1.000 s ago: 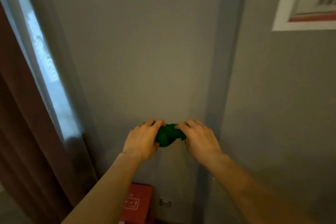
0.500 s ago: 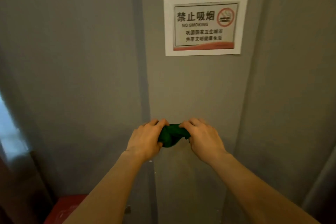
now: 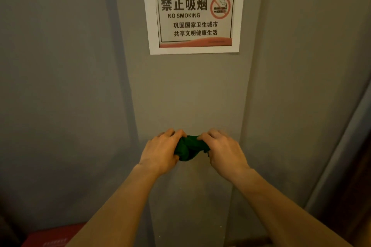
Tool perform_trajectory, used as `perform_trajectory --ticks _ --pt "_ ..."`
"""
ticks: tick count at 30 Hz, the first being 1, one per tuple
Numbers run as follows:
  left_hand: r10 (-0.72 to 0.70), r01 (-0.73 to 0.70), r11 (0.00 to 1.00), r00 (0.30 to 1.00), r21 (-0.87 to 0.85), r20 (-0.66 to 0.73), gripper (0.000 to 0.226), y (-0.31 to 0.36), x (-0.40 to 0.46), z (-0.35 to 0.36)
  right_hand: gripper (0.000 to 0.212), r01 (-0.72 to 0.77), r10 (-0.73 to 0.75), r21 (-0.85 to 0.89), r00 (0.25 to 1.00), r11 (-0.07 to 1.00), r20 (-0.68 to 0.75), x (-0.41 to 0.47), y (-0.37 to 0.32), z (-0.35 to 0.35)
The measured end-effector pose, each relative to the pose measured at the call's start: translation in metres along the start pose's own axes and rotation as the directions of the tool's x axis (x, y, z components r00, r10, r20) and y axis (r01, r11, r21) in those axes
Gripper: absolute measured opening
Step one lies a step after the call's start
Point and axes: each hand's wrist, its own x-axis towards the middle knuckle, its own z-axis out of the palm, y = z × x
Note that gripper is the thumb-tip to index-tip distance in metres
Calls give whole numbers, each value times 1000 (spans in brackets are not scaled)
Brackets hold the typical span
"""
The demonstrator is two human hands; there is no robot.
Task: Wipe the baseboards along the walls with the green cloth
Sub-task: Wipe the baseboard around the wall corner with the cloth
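A bunched green cloth is held in front of me at about waist height, before a grey wall pillar. My left hand grips its left end and my right hand grips its right end, fingers curled over the fabric. Much of the cloth is hidden inside both fists. No baseboard can be made out; my forearms cover the foot of the pillar.
A white "NO SMOKING" sign is stuck on the pillar above my hands. Grey wall panels recede on either side. A red box sits low at the left. A pale frame edge and dark curtain run down the right.
The view has swung right, away from the window and curtain on the left, and now faces the pillar with the sign, which looks closer. Both hands keep their hold on the cloth.
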Motion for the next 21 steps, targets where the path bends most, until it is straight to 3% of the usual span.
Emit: perform_trajectory --ticks 10,21 --pt "4 -3 1000 998 -3 67 56 -38 14 84 50 -25 26 -10 993 1000 117 10 11 88" --pt "-69 71 997 967 0 245 58 -12 -7 223 52 -29 9 65 957 997 289 -56 71 196"
